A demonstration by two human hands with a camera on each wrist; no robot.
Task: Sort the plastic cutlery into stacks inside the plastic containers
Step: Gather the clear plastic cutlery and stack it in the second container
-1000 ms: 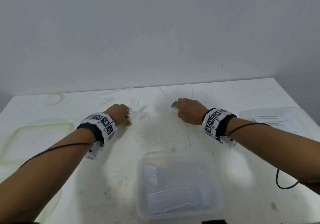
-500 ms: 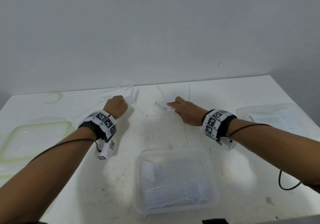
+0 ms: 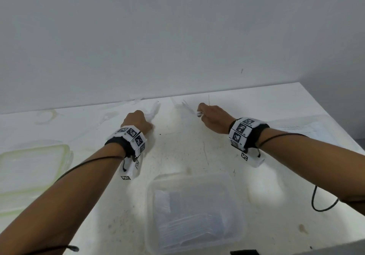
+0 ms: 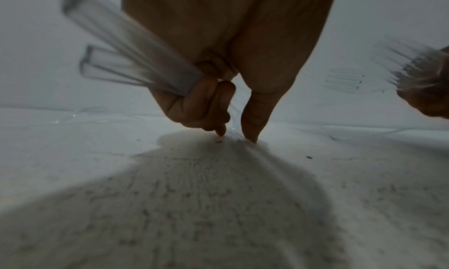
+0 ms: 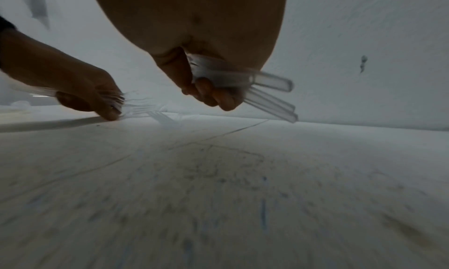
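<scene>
My left hand (image 3: 138,121) grips a bundle of clear plastic forks (image 4: 136,61); the handles stick out to the left in the left wrist view, and index finger and thumb tips touch the table. My right hand (image 3: 212,119) holds a second bundle of clear cutlery (image 5: 262,88), handles fanned out to the right in the right wrist view, tines (image 3: 186,106) pointing up left in the head view. A clear plastic container (image 3: 194,213) with stacked forks inside stands near me at the table's middle. A few clear pieces (image 3: 136,101) lie by the wall.
A green-rimmed container lid (image 3: 33,168) lies at the left. Another clear container or lid (image 3: 308,128) with a paper label sits at the right. The white table (image 3: 183,152) is scuffed. A grey wall (image 3: 177,37) bounds the far edge. A black cable (image 3: 324,203) hangs from my right arm.
Both hands moved toward the wall and closed round cutlery from the table; the right hand now lifts its bundle with tines raised.
</scene>
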